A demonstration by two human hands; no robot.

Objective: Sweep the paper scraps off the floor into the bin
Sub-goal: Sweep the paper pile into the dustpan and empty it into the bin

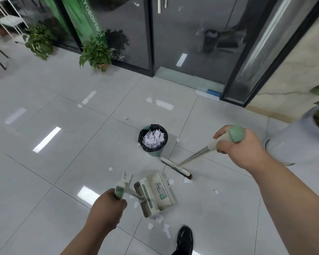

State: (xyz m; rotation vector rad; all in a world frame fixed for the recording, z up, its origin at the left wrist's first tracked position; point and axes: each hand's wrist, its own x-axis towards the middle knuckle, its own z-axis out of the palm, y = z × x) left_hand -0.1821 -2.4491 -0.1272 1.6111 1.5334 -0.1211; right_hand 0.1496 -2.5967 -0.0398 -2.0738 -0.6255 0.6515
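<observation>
Head view: I look down at a tiled floor (63, 162) in front of glass doors.
Small plants: two in pots, at the far left (39, 41) and by the green panel (96, 52).
Left hand (107, 205): clenched round the one dustpan's handle (119, 191).
Dustpan (155, 194): tilted, ribbed labelled face towards me; I cannot tell which way its mouth faces.
Paper scraps (167, 230): roughly ten loose, mostly around the dustpan and my one visible shoe (184, 238).
Bin (153, 139): one, upright, black-lined, heaped with scraps, beyond the dustpan.
Broom (176, 169): one; head on the floor just right of the bin, long axis running upper left to lower right; pole rising right.
Right hand (236, 146): grasping the broom's green grip.
Big planter (293, 140): one, far right.
</observation>
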